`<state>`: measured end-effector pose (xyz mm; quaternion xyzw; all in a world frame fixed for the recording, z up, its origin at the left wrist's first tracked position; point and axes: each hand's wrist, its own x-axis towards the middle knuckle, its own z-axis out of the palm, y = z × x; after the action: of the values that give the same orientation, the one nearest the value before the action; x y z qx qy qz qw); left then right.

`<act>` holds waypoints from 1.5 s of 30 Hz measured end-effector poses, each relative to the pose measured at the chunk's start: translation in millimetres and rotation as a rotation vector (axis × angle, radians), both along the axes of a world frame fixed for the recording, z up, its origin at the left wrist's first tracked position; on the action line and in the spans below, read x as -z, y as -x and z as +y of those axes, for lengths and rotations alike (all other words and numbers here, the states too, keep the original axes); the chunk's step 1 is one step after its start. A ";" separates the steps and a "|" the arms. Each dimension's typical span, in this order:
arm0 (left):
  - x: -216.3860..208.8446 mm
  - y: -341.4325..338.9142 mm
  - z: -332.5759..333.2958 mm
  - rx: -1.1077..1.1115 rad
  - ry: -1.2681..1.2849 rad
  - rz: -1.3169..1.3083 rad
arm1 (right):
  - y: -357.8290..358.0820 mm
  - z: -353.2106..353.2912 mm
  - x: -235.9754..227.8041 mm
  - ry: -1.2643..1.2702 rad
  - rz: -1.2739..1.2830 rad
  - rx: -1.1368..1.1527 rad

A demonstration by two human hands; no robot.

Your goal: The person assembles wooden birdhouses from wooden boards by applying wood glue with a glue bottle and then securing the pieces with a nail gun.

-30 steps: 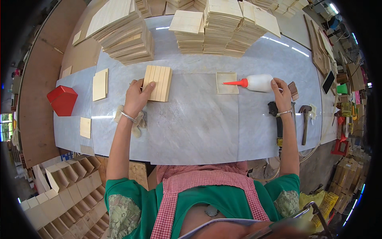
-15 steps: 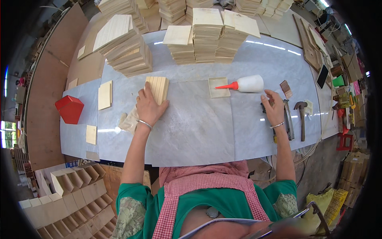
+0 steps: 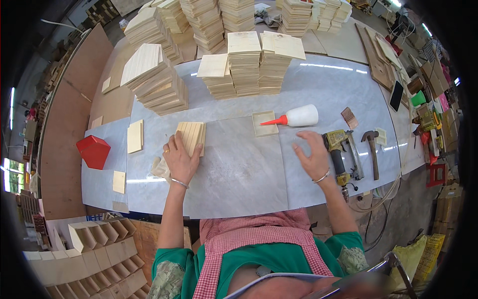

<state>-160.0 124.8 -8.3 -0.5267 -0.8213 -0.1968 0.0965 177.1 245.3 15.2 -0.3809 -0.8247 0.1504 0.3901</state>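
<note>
My left hand [image 3: 180, 158] rests at the near end of a small grooved pale-wood piece [image 3: 190, 133], fingers over its top and thumb along its right side. Crumpled light material [image 3: 160, 168] lies beside that hand. My right hand [image 3: 312, 155] is empty with its fingers apart, left of a yellow-and-black nail gun [image 3: 339, 158]. Beyond the right hand, a white glue bottle [image 3: 301, 115] with a red nozzle lies with its tip over a shallow pale tray [image 3: 264, 124].
Stacks of thin wooden boards [image 3: 244, 65] stand along the back. At the left are a red pentagonal object [image 3: 93, 152] and loose wooden panels [image 3: 135, 136]. A hammer [image 3: 371, 154], brown strips [image 3: 349, 118] and a phone [image 3: 396, 95] lie at the right. Hoses hang off the near right edge.
My right hand has moved left, away from beside the nail gun, which now shows fully. My left hand stays at the grooved wood piece. The whole view has shifted a little.
</note>
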 end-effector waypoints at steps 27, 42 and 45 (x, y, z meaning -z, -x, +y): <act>-82.7 10.2 185.0 0.350 -0.165 0.088 | 28.4 -51.9 35.9 1.402 0.729 -0.153; -96.7 -42.6 63.2 0.244 -0.413 -1.985 | 22.1 -62.8 42.5 1.343 0.604 -0.164; -58.9 -52.9 42.1 0.189 -0.354 -2.051 | 26.2 -67.1 39.0 1.254 0.591 -0.142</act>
<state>-107.1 166.8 50.6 -0.1473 -0.4243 -0.6737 -0.5869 150.9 178.3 -23.8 -0.4226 -0.4646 0.7206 0.2939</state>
